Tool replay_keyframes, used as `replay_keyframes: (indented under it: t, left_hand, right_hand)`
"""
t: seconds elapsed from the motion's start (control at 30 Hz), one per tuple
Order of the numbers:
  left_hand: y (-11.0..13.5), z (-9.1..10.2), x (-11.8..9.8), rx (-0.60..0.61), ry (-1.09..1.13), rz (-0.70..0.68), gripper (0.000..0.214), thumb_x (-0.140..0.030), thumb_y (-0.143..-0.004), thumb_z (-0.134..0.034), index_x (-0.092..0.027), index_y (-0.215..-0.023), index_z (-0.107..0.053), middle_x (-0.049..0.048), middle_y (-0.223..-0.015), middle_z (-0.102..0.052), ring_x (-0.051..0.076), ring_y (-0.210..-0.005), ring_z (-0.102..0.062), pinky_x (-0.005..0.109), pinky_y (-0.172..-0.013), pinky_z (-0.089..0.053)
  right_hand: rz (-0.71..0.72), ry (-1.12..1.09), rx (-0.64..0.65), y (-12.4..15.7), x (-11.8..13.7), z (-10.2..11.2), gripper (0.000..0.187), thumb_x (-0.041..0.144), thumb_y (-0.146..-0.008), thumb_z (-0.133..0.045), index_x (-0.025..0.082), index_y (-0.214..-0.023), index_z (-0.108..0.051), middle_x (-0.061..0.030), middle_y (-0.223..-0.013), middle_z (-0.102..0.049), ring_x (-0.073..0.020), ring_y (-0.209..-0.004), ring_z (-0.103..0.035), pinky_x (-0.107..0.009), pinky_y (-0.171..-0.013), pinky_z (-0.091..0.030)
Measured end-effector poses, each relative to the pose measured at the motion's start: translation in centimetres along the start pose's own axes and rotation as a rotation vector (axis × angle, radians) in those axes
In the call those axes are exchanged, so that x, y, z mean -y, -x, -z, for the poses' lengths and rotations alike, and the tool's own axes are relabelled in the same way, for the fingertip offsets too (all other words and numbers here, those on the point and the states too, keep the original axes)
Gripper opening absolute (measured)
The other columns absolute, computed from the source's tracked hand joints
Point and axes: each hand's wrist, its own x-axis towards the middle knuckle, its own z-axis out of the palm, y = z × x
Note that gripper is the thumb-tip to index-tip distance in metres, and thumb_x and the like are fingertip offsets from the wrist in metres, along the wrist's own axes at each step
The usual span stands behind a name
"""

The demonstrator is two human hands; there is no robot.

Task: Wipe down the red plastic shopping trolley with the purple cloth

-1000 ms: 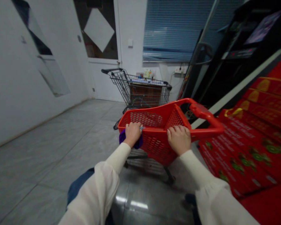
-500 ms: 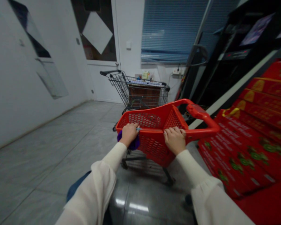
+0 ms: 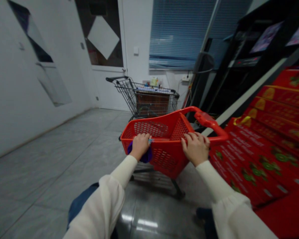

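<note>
In front of me a red plastic shopping cart (image 3: 168, 162) stands sideways, its handle to the right. My left hand (image 3: 141, 145) is closed at the near rim, holding a purple cloth (image 3: 147, 156) that hangs against the outside of the basket. Something small and pale blue shows at its fingertips, too small to name. Farther right along the same rim, near the handle end, my right hand (image 3: 196, 148) is curled over the edge. The undersides of both hands' fingers are hidden inside the basket.
Behind it stands a black wire shopping cart (image 3: 124, 94), in front of a brown cabinet (image 3: 151, 103) with small items on top. Red printed boxes (image 3: 259, 162) are stacked close on the right. A white door (image 3: 109, 88) and a wall lie beyond the grey tiled floor (image 3: 72, 156).
My right hand has slid right along the rim toward the handle. My left hand and the purple cloth have shifted slightly right, while the red cart sits a little farther left in view.
</note>
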Motion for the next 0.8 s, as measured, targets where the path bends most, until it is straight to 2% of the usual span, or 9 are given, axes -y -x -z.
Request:
replay_keyframes:
  t: [0.07,0.13,0.3,0.37,0.47,0.57,0.63,0.7,0.8]
  left_hand:
    - [0.0,-0.1,1.2,-0.015,-0.015,0.049,0.038,-0.040,-0.102,-0.033,-0.021,-0.103,-0.066,0.0094,-0.101,-0.068,0.023,-0.096,-0.061,0.033,-0.080,-0.042]
    - [-0.1,0.0,1.1,-0.026,-0.003,0.098,0.037,-0.039,-0.102,-0.034,-0.021,-0.101,-0.066,0.0089,-0.100,-0.069,0.023,-0.094,-0.061,0.033,-0.080,-0.042]
    - [-0.4,0.2,-2.8,-0.074,0.097,0.033,0.040,-0.041,-0.103,-0.031,-0.024,-0.101,-0.067,0.0068,-0.100,-0.068,0.021,-0.094,-0.059,0.032,-0.082,-0.041]
    - [-0.4,0.1,-3.3,-0.095,0.120,-0.038,0.040,-0.042,-0.103,-0.031,-0.026,-0.103,-0.067,0.0058,-0.104,-0.067,0.020,-0.096,-0.058,0.031,-0.082,-0.040]
    - [-0.2,-0.1,-0.9,-0.082,0.080,-0.085,0.039,-0.042,-0.103,-0.032,-0.025,-0.103,-0.067,0.0058,-0.104,-0.067,0.019,-0.095,-0.057,0.030,-0.083,-0.041]
    - [-0.1,-0.1,2.8,-0.049,0.005,0.009,0.038,-0.041,-0.103,-0.033,-0.023,-0.100,-0.067,0.0072,-0.100,-0.067,0.020,-0.092,-0.059,0.031,-0.081,-0.041]
    - [-0.1,0.1,3.7,-0.032,-0.008,0.081,0.039,-0.041,-0.102,-0.034,-0.022,-0.099,-0.067,0.0081,-0.100,-0.068,0.021,-0.091,-0.059,0.031,-0.080,-0.042]
    - [-0.2,0.4,2.4,-0.029,0.010,0.108,0.039,-0.040,-0.102,-0.033,-0.021,-0.099,-0.067,0.0082,-0.099,-0.068,0.021,-0.090,-0.060,0.031,-0.079,-0.041]
    - [-0.2,0.5,-2.0,-0.069,0.073,0.050,0.041,-0.041,-0.103,-0.029,-0.023,-0.100,-0.067,0.0070,-0.097,-0.068,0.020,-0.091,-0.059,0.031,-0.079,-0.041]
  right_hand:
    - [-0.021,0.008,0.001,-0.1,-0.1,0.2,0.025,0.035,-0.095,-0.052,0.020,-0.086,-0.070,-0.0078,-0.097,-0.072,-0.0247,-0.103,-0.050,-0.041,-0.096,-0.020]
    - [-0.016,-0.011,0.009,-0.2,0.5,0.1,0.027,0.033,-0.095,-0.051,0.021,-0.078,-0.068,-0.0055,-0.087,-0.072,-0.0238,-0.098,-0.050,-0.042,-0.094,-0.019]
    - [-0.011,-0.077,-0.007,-0.9,2.8,-0.6,0.029,0.030,-0.096,-0.048,0.021,-0.076,-0.066,-0.0046,-0.081,-0.071,-0.0220,-0.093,-0.049,-0.042,-0.091,-0.016]
    - [-0.003,-0.102,-0.006,-1.1,3.1,-0.8,0.029,0.030,-0.096,-0.048,0.021,-0.077,-0.067,-0.0048,-0.081,-0.071,-0.0219,-0.093,-0.049,-0.041,-0.090,-0.016]
    - [0.006,-0.131,-0.005,-1.1,2.9,-1.1,0.029,0.030,-0.097,-0.047,0.021,-0.079,-0.068,-0.0051,-0.082,-0.071,-0.0217,-0.093,-0.050,-0.041,-0.090,-0.017]
    - [0.004,-0.151,-0.013,-1.0,2.7,-1.5,0.028,0.031,-0.096,-0.048,0.021,-0.080,-0.068,-0.0046,-0.082,-0.072,-0.0213,-0.092,-0.050,-0.041,-0.091,-0.016]
    - [-0.005,-0.155,-0.021,-0.9,2.8,-1.6,0.027,0.031,-0.096,-0.049,0.021,-0.079,-0.068,-0.0040,-0.082,-0.071,-0.0211,-0.092,-0.049,-0.041,-0.091,-0.015]
    - [-0.017,-0.145,-0.030,-1.0,3.1,-1.6,0.027,0.030,-0.095,-0.050,0.021,-0.077,-0.067,-0.0033,-0.080,-0.071,-0.0209,-0.090,-0.049,-0.041,-0.091,-0.015]
    - [-0.031,-0.112,-0.048,-1.0,3.6,-1.6,0.027,0.030,-0.094,-0.050,0.021,-0.074,-0.066,-0.0031,-0.078,-0.070,-0.0209,-0.089,-0.047,-0.042,-0.091,-0.015]
